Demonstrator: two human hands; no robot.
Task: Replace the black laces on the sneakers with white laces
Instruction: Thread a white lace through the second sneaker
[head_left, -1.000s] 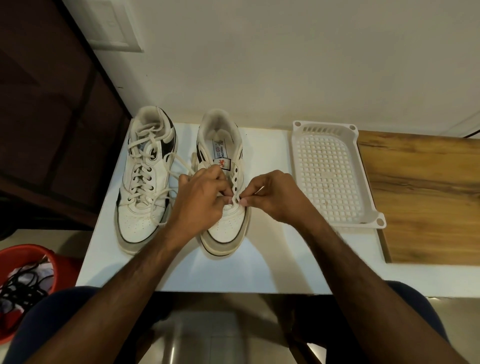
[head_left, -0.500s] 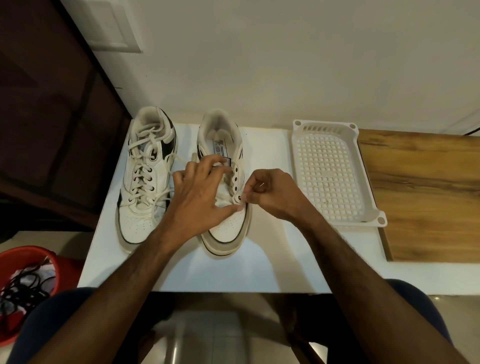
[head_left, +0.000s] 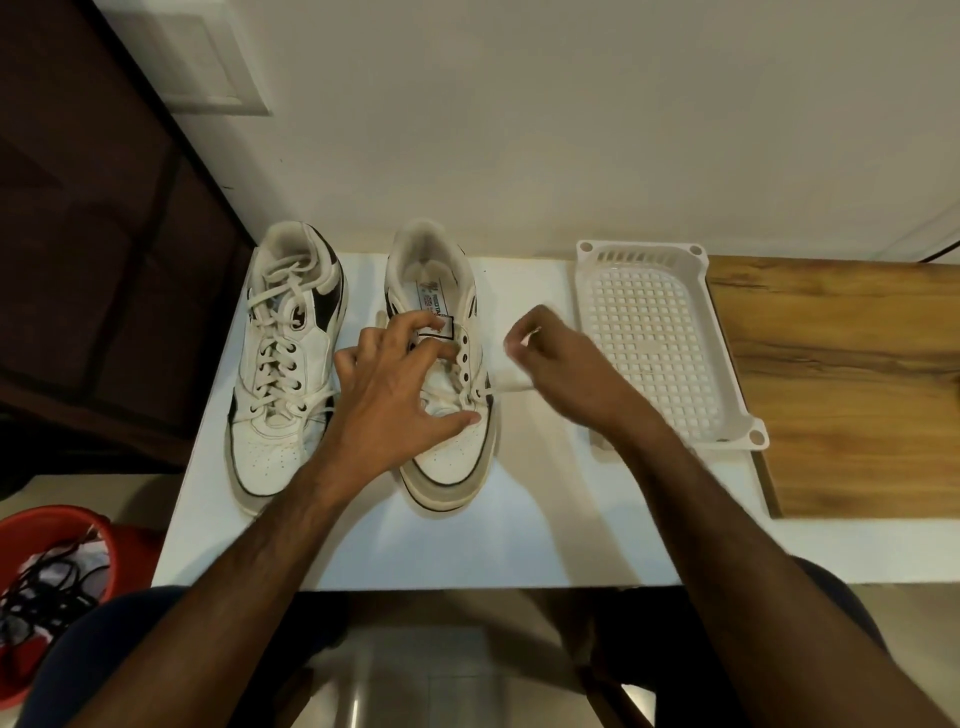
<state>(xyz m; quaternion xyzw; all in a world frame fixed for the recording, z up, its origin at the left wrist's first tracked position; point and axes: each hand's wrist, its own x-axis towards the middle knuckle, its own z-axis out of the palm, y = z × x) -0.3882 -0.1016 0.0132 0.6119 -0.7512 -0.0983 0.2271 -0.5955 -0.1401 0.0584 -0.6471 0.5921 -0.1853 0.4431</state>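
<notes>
- Head view: the left hand (head_left: 395, 400) rests spread on the right sneaker (head_left: 447, 374), fingers loosely curved, thumb pressing by the lowest eyelets.
- The right hand (head_left: 561, 364), just beside that sneaker, pinches the white lace (head_left: 511, 374) tip and draws it sideways.
- Left of both hands stands the left sneaker (head_left: 283, 364), already laced white.
- Risk, as a judgement: a hard pull could drag the sneaker or leave the lace ends uneven; the blurred tip may slip.
- Room: the white plastic tray (head_left: 675, 332) lies close beyond the right hand, limiting the pull; bare tabletop (head_left: 467, 545) lies nearer the person, its edge close.
- The black laces sit in the red bucket (head_left: 52, 587), below the left arm.
</notes>
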